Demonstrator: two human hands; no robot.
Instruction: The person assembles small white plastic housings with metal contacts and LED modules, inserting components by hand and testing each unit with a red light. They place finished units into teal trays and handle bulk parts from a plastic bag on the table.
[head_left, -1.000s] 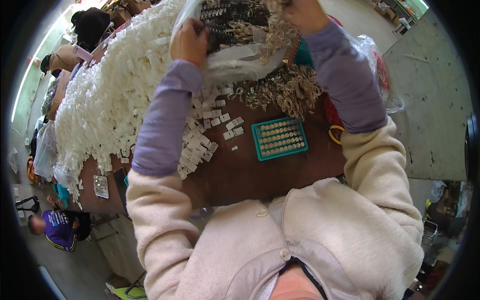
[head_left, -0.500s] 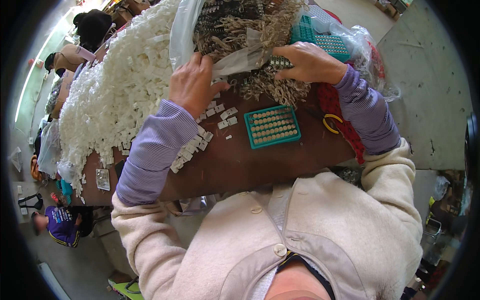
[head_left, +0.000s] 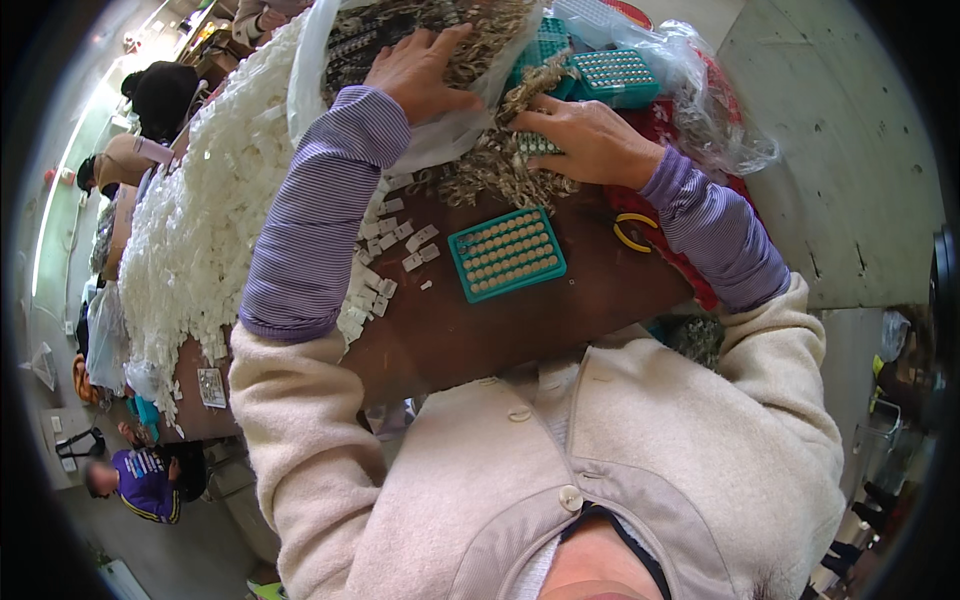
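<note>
Brown tangled parts heap [head_left: 490, 170] under right hand [head_left: 585, 140], fingers spread flat, left hand [head_left: 425, 70] pressing plastic bag [head_left: 450, 135], fingers loose

Both hands extended forward, palms down: left [head_left: 425, 70], right [head_left: 585, 140].

A clear plastic bag [head_left: 440, 130] of brownish strips is being pressed flat under the left hand [head_left: 425, 70]. A loose, tangled heap of brownish strips [head_left: 490, 170] is being covered by the right hand [head_left: 585, 135], fingers spread.
</note>
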